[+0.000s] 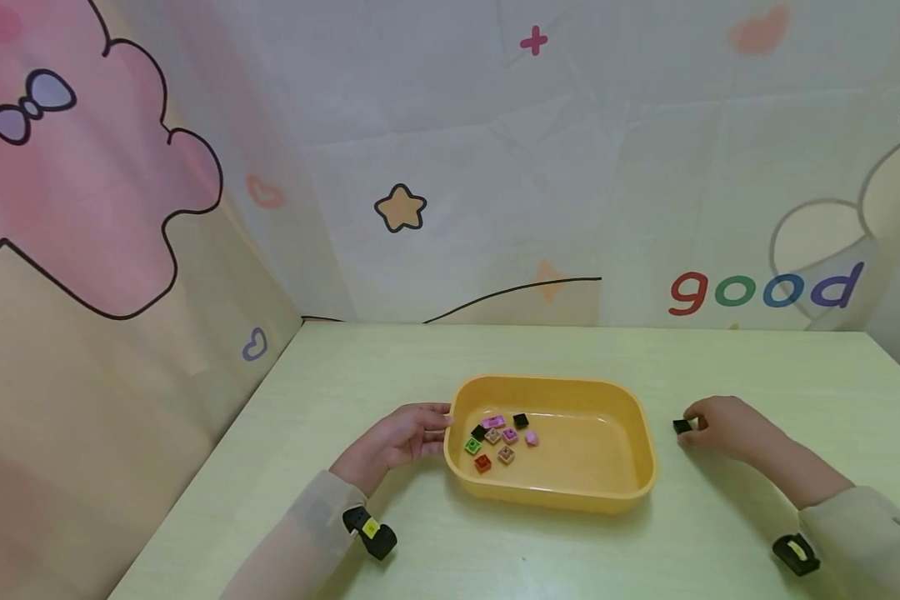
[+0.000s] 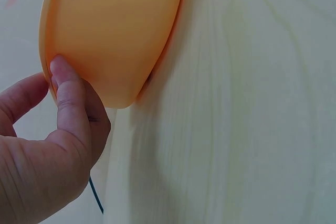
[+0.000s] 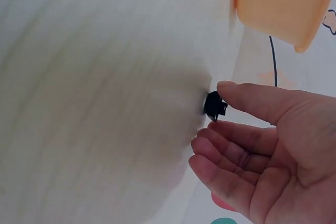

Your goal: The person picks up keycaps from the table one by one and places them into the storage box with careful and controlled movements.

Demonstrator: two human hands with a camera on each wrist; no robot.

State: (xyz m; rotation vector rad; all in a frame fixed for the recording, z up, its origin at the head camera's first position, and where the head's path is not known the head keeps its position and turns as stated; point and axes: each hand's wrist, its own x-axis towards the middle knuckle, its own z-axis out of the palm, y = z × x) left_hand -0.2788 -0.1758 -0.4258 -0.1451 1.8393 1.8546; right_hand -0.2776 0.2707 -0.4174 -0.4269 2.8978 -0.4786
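A yellow plastic basin [image 1: 570, 498] stands on the table, with several small toy bricks [image 1: 509, 435] inside its left part: pink, black, tan, green and red. My left hand [image 1: 408, 437] holds the basin's left end. In the left wrist view, the fingers [image 2: 71, 95] of that hand pinch its rim between them. To the right of the basin, my right hand [image 1: 731, 427] has a small black brick [image 1: 682, 426] at its fingertips. The right wrist view shows this black brick [image 3: 214, 105] between thumb and index finger, at the table surface; whether it touches the table I cannot tell.
The pale wooden table [image 1: 525, 558] reaches back to a wall covered by a printed cloth [image 1: 457, 125]. A similar cloth [image 1: 67, 400] hangs along the left side. Each wrist wears a black strap device, the left one [image 1: 371, 533] near the table's front.
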